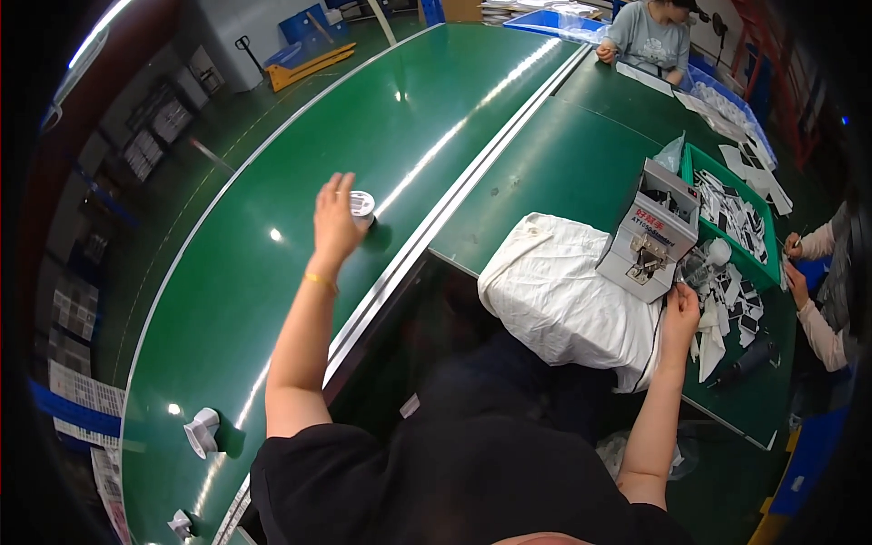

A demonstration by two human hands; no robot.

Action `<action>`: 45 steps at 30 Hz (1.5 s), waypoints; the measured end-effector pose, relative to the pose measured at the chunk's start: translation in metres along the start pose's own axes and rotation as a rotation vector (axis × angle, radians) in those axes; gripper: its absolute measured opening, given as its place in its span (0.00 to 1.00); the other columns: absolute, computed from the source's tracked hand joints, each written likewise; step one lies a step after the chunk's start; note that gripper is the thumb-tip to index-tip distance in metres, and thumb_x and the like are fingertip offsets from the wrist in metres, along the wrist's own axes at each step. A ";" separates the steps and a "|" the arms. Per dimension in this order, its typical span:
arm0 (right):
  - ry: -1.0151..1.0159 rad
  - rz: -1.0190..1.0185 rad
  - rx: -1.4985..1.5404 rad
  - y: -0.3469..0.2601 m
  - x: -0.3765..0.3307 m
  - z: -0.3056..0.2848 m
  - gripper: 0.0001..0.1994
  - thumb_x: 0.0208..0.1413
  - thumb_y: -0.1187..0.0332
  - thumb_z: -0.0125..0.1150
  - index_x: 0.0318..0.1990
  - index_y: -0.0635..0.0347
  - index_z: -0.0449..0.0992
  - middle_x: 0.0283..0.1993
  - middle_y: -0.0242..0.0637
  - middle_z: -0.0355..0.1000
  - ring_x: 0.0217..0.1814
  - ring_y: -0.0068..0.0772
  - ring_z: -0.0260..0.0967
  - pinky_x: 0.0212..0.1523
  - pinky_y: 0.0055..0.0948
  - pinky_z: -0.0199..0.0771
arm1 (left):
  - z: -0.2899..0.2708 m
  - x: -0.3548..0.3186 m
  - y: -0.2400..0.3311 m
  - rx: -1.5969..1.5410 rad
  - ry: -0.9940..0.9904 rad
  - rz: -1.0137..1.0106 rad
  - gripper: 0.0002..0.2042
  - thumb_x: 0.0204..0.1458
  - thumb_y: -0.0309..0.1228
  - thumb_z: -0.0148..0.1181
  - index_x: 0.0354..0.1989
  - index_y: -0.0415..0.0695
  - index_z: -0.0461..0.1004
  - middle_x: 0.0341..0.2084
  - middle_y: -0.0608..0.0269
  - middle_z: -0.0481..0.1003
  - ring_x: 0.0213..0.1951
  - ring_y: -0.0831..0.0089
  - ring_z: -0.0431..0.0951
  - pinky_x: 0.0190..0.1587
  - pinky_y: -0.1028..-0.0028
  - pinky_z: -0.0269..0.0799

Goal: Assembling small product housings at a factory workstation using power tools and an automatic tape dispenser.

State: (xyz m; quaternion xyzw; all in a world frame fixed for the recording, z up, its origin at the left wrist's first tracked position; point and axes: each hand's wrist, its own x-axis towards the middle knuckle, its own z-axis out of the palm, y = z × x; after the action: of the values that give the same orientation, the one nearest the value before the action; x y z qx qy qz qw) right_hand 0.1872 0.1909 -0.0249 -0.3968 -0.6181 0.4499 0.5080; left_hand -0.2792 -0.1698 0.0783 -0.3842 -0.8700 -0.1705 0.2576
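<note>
Left hand holds, seemingly, a small round part over the belt.

bright overhead light throws streaks of glare along the glossy green belt; its straight edges bow toward a dark rim, and the raised left hand looks slightly blurred

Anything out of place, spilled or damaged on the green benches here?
Mostly orderly. One loose end: small white and dark pieces lie scattered on the bench beside the green tray, near the right hand. The left hand holds a small round item over the belt. No visible damage.
</note>
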 end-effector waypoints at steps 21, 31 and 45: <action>0.275 -0.159 -0.444 -0.051 0.003 -0.034 0.07 0.58 0.68 0.62 0.41 0.61 0.78 0.30 0.36 0.78 0.31 0.24 0.75 0.34 0.25 0.73 | -0.038 -0.010 0.202 -0.992 -0.747 0.373 0.31 0.40 0.20 0.58 0.60 0.41 0.68 0.40 0.56 0.71 0.39 0.63 0.73 0.45 0.70 0.70; 0.136 0.105 -1.153 -0.008 0.054 -0.128 0.15 0.45 0.61 0.72 0.38 0.58 0.79 0.38 0.46 0.78 0.45 0.49 0.75 0.45 0.42 0.75 | 0.022 -0.093 0.311 -0.888 -0.441 0.424 0.34 0.37 0.31 0.70 0.59 0.44 0.69 0.35 0.51 0.68 0.35 0.52 0.73 0.39 0.60 0.72; 0.085 -0.098 -0.265 -0.113 -0.020 -0.056 0.19 0.60 0.76 0.58 0.59 0.56 0.71 0.32 0.24 0.64 0.27 0.12 0.59 0.28 0.15 0.60 | 0.049 -0.104 0.293 -1.279 -0.645 0.417 0.52 0.37 0.24 0.74 0.72 0.40 0.46 0.60 0.45 0.65 0.61 0.50 0.67 0.60 0.61 0.65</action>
State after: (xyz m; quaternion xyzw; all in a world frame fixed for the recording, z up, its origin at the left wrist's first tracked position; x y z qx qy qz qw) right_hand 0.2424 0.1487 0.0823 -0.4483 -0.6687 0.3219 0.4982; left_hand -0.0137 -0.0164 0.0079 -0.6471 -0.5423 -0.4699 -0.2575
